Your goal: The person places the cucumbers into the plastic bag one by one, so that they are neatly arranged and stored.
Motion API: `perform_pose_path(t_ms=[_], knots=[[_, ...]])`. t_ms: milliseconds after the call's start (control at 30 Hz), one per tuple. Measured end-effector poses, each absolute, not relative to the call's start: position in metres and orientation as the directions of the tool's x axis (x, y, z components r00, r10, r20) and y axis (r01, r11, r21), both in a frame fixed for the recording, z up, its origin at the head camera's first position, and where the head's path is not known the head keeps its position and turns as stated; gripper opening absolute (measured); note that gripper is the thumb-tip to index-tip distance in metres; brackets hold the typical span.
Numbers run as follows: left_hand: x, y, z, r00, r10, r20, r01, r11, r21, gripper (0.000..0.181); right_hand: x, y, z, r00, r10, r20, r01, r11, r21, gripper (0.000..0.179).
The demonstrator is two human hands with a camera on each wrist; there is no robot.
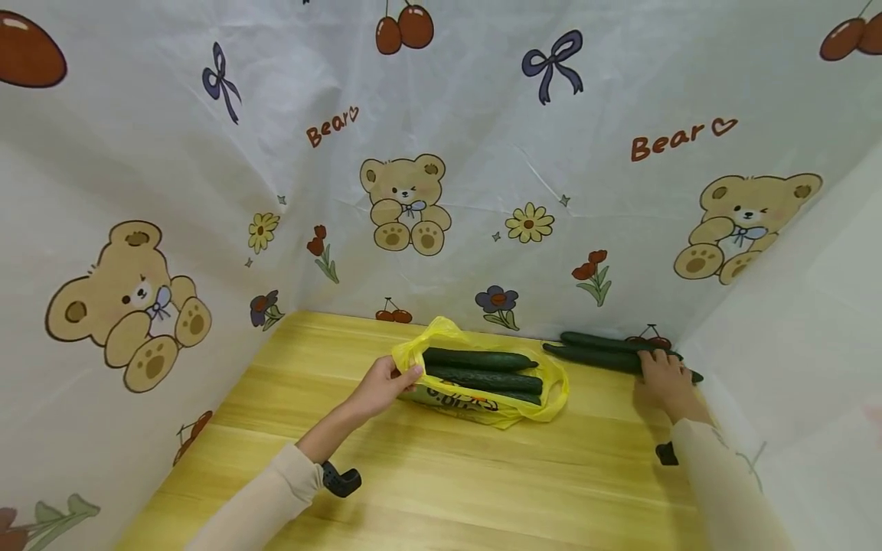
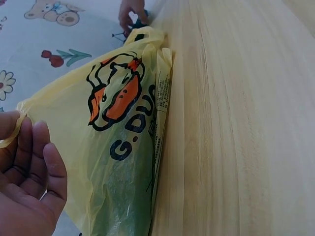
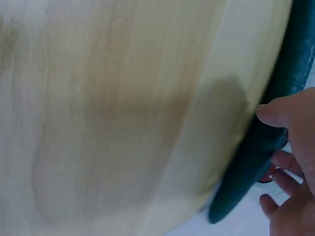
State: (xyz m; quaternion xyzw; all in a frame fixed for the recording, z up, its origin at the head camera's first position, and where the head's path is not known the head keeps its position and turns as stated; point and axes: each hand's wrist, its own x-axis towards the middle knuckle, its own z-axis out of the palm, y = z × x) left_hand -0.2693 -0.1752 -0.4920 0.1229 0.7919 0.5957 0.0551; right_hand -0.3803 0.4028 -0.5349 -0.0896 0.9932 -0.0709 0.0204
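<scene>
At middle of frame: left hand (image 1: 386, 383) fingers pinch soft, light yellow bag (image 1: 482, 402) handle | right hand (image 1: 664, 379) fingers curl on firm, smooth cucumber (image 1: 592, 356) middle

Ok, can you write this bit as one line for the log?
left hand: holds yellow bag handle | bag: three cucumbers inside | right hand: on loose cucumbers by backdrop | surface: wooden table
</scene>
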Motion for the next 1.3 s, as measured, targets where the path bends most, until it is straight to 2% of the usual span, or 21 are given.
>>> perform_pose_path(t_ms=[100,267,433,667,1000,1167,1300], knots=[[-0.268,-0.176,-0.492,-0.965,0.255,0.061,0.128,0.258,0.958,0.032,-0.381,0.402,-0.534,-0.983,-0.184,-0.021,-0.180,0.976,-0.123,0.060],[-0.268,-0.176,-0.492,-0.963,0.262,0.068,0.133,0.240,0.962,0.032,-0.378,0.411,-0.541,-0.976,-0.186,-0.110,-0.172,0.977,-0.124,0.052],[-0.268,-0.175,-0.491,-0.963,0.261,0.062,0.131,0.259,0.957,0.032,-0.373,0.419,-0.545,-0.974,-0.207,-0.097,-0.194,0.972,-0.129,0.054],[-0.270,-0.172,-0.489,-0.959,0.274,0.075,0.148,0.256,0.955,0.031,-0.366,0.422,-0.526,-0.973,-0.213,-0.091,-0.201,0.971,-0.127,0.058],[-0.268,-0.172,-0.492,-0.963,0.260,0.073,0.139,0.242,0.960,0.032,-0.343,0.421,-0.495,-0.953,-0.296,0.059,-0.300,0.952,-0.064,0.051],[-0.269,-0.174,-0.494,-0.970,0.232,0.072,0.127,0.228,0.965,0.039,-0.326,0.415,-0.479,-0.933,-0.332,0.139,-0.339,0.940,-0.031,0.050],[-0.269,-0.172,-0.495,-0.964,0.254,0.078,0.139,0.233,0.962,0.034,-0.313,0.412,-0.470,-0.911,-0.360,0.202,-0.370,0.929,-0.011,0.048]])
